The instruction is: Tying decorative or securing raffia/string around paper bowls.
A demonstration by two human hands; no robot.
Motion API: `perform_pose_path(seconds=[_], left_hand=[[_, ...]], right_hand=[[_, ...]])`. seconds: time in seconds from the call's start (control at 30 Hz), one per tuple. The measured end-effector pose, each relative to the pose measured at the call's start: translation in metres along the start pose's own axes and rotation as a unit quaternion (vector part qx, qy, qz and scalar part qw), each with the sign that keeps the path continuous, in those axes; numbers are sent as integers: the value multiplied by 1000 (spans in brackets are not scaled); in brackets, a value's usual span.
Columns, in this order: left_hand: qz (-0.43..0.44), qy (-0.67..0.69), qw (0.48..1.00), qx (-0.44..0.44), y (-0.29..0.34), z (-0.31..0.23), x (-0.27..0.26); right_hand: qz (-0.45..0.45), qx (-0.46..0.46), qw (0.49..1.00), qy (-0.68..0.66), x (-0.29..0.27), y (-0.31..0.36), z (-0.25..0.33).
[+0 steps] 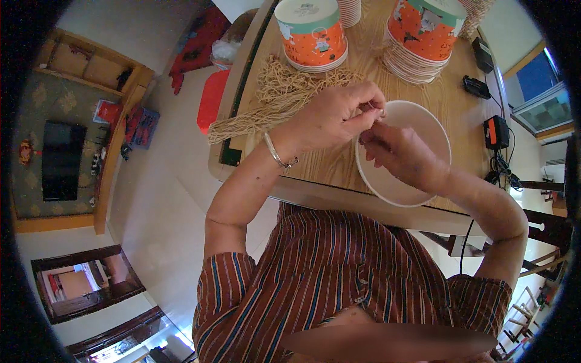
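Note:
My left hand point(342, 115), with a silvery bangle on the wrist, is closed in a pinch at the far left rim of a white paper tub point(417, 187). My right hand point(408, 154) reaches over the tub's opening, its thumb and fingers pinched together against the left fingertips. Whatever lies between the fingertips is too small to make out. The tub rests tilted near the table's front edge, its open mouth toward me. Beyond and left of my left hand, a loose bundle of beige cords point(257, 124) trails to the table's left edge.
Two stacks of orange and green paper tubs, a left stack point(313, 45) and a right stack point(423, 33), stand upside down at the back of the wooden table point(318, 175). Black adapters and an orange-black box point(496, 133) with cables line the right edge. A red stool point(213, 100) stands left.

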State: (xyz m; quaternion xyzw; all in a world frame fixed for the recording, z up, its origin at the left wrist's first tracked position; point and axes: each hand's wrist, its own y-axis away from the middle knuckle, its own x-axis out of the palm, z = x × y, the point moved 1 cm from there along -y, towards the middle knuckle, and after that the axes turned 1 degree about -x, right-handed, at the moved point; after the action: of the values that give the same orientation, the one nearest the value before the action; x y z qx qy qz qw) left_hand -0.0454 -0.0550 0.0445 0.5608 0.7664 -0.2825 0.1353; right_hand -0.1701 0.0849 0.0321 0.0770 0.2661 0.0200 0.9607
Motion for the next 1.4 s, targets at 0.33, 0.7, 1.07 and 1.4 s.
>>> perform_pose_path(seconds=[0.33, 0.7, 1.07, 1.4], left_hand=[[70, 25, 996, -40, -14, -5, -6], [140, -71, 988, -14, -28, -8, -12], [64, 13, 998, -21, -17, 2, -4], [-101, -189, 965, 152, 36, -11, 19]], right_hand=[[-143, -305, 861, 382, -2, 14, 5], [-173, -317, 760, 541, 2, 8, 17], [-103, -131, 929, 330, -13, -8, 4], [94, 186, 919, -336, -28, -10, -6]])
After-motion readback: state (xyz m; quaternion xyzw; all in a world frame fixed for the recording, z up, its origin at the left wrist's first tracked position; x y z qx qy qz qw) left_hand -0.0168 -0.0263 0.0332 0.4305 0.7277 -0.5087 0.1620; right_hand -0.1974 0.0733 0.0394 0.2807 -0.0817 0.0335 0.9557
